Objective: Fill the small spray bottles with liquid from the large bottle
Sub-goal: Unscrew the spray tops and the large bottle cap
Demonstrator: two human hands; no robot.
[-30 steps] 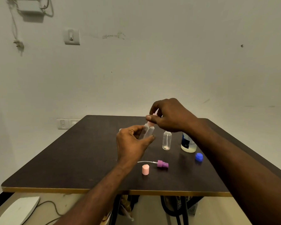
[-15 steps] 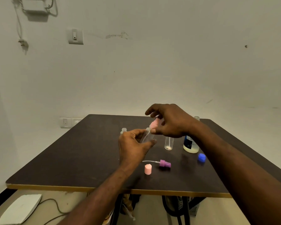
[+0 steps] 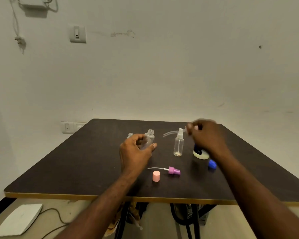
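Note:
My left hand (image 3: 136, 152) grips a small clear bottle (image 3: 150, 138) with an open neck, tilted a little above the dark table (image 3: 72, 169). My right hand (image 3: 206, 135) is blurred and pinches a spray head whose thin dip tube (image 3: 169, 133) trails to the left. Between the hands stands a second small clear bottle (image 3: 178, 145) with a trace of liquid at its bottom. The large bottle (image 3: 199, 153) stands behind my right wrist, mostly hidden. A third small bottle (image 3: 130, 135) peeks out behind my left hand.
A purple spray head with its tube (image 3: 174, 170) and a pink cap (image 3: 156, 176) lie near the front middle. A blue cap (image 3: 212, 164) lies right of the large bottle. The table's front edge (image 3: 110, 197) is close; a white device (image 3: 19, 219) sits on the floor.
My right hand has pulled the spray head and tube out of the bottle and moved right. My left hand has lowered slightly with the now open bottle.

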